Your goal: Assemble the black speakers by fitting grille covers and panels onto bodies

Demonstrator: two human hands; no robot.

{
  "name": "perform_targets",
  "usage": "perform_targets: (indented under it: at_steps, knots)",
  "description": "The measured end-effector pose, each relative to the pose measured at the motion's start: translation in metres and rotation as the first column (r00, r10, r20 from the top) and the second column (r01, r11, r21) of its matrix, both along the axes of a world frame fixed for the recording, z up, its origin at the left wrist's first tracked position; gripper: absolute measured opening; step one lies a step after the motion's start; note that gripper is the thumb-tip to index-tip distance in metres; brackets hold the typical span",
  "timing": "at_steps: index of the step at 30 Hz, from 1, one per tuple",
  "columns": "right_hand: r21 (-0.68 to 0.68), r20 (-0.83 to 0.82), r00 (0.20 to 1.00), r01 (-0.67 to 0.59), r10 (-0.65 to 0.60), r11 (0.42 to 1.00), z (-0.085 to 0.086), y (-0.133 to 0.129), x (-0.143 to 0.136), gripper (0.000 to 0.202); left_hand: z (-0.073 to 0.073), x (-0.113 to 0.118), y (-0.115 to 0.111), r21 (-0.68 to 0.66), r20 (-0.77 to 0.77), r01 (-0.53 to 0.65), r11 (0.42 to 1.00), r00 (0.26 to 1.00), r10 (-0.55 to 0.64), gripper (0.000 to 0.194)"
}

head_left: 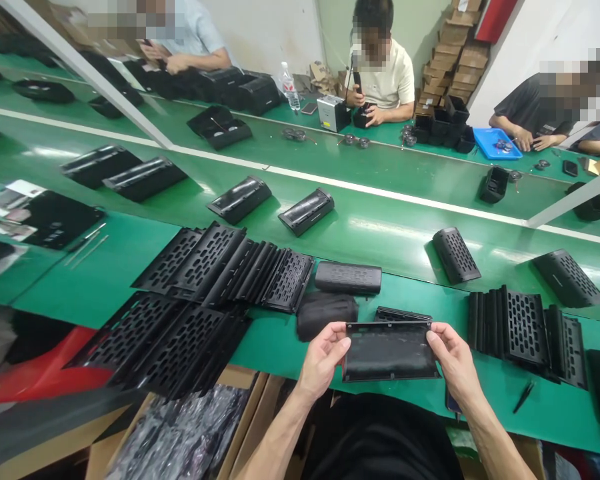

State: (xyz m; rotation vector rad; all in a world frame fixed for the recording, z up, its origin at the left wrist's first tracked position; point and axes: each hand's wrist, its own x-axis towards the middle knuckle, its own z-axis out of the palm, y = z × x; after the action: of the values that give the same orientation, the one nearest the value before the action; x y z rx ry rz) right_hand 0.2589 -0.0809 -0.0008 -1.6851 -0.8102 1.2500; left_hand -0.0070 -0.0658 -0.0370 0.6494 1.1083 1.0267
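Between my hands is a black rectangular plastic panel [391, 352] with small tabs along its edges. My left hand [325, 357] pinches its left side, thumb on top. On the right side, my right hand [450, 357] grips it the same way. Just beyond it lies a slotted black grille [403, 315], partly covered by the panel. A dark mesh piece [327, 316] rests close to my left hand, with a black slotted cover [349, 277] behind it. Stacked slotted grilles [526, 330] stand to the right of my right hand.
Many slotted grilles [207, 267] are piled on the left of the green bench. Black housings [307, 211] sit on the green conveyor [370, 233] ahead. Tweezers [524, 397] lie at right. Below the bench edge is a carton of plastic-wrapped parts [180, 427]. Co-workers sit across the line.
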Motion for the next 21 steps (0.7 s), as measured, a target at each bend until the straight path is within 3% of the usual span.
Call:
perform_targets:
  at_steps: [11, 21]
  knots:
    - [-0.007, -0.026, 1.000, -0.013, 0.013, 1.000, 0.0026, 0.0060, -0.0085, 0.046, -0.0001, -0.0011, 0.0000, -0.049, 0.072, -0.023, 0.999, 0.997, 0.026, 0.048]
    - [0.005, -0.078, 0.997, 0.023, -0.023, 1.000, -0.0049, 0.0047, -0.0070, 0.047, 0.0003, -0.0072, -0.0019, -0.005, 0.109, -0.021, 1.000, 0.994, 0.021, 0.051]
